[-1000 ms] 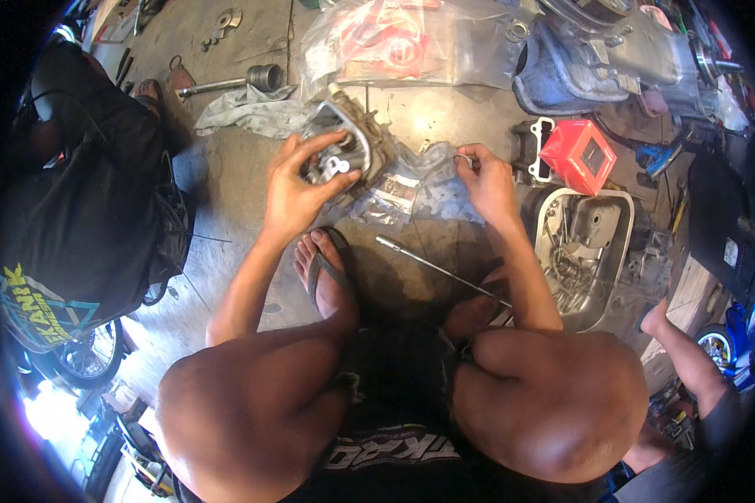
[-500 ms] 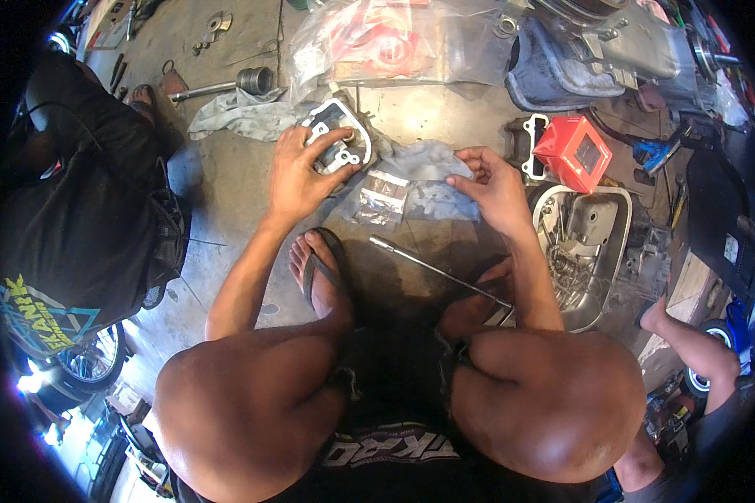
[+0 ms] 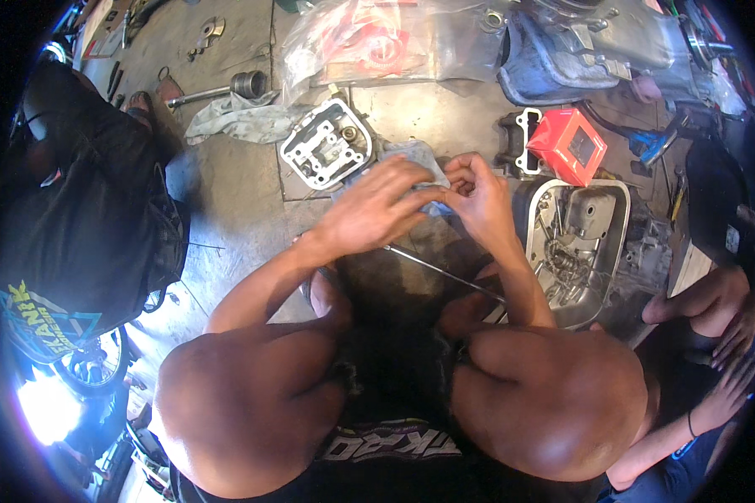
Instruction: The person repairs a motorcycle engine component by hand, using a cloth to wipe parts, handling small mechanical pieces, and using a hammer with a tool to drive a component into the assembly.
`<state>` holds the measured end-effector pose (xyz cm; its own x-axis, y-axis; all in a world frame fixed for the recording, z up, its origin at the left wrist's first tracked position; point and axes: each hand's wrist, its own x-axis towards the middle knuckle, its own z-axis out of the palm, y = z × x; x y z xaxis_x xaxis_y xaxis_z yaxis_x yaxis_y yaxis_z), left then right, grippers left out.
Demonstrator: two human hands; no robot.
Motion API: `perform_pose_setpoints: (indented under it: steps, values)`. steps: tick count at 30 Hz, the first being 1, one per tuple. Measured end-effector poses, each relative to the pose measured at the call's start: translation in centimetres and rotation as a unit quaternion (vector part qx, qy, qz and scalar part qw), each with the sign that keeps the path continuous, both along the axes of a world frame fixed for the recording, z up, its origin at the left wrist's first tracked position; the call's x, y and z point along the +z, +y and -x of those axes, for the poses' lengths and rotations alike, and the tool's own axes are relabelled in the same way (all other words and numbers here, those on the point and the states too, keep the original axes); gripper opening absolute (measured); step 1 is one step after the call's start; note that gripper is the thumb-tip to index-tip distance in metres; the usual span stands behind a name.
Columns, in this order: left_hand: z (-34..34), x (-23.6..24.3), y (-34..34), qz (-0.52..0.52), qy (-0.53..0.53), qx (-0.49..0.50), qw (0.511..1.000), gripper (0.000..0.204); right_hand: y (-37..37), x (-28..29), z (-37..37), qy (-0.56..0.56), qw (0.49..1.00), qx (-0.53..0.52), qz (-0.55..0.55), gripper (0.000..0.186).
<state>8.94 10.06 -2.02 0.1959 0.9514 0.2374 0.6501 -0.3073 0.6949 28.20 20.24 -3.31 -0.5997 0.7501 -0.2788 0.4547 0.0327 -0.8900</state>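
My left hand (image 3: 377, 205) and my right hand (image 3: 478, 193) meet over a small clear plastic bag (image 3: 411, 159) on the concrete floor, and both pinch its edge. A metal cylinder head (image 3: 325, 142) with a white gasket on top lies on the floor just beyond my left hand, free of it. A thin metal rod (image 3: 445, 272) lies on the floor under my wrists. My knees fill the lower part of the view.
A red box (image 3: 572, 144) and a metal tray (image 3: 575, 243) with engine parts lie to the right. Large clear bags (image 3: 377, 42), a rag (image 3: 235, 121) and a socket tool (image 3: 226, 88) lie beyond. A person in black (image 3: 84, 226) squats on the left; another person's hands (image 3: 721, 335) show at right.
My left hand has let go of the cylinder head and moved right to join my right hand on the plastic bag. The cylinder head now rests on the floor.
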Motion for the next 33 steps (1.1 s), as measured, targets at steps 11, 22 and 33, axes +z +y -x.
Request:
perform_pose_setpoints:
  steps: [11, 22, 33]
  values:
    - [-1.0, -4.8, 1.9, 0.088, -0.12, -0.067, 0.986, 0.035, 0.7, -0.9, -2.1, 0.013, 0.998, 0.043, 0.054, 0.039]
    - [-1.4, -5.4, 2.0, 0.1, -0.139, 0.014, 0.985, 0.026, -0.1, -1.6, -2.4, 0.066, 0.998, 0.013, -0.006, 0.032]
    - [-1.2, -5.2, 2.4, 0.15, -0.11, 0.016, 0.982, 0.022, -0.3, -2.6, -1.9, 0.089, 0.961, 0.07, -0.254, 0.035]
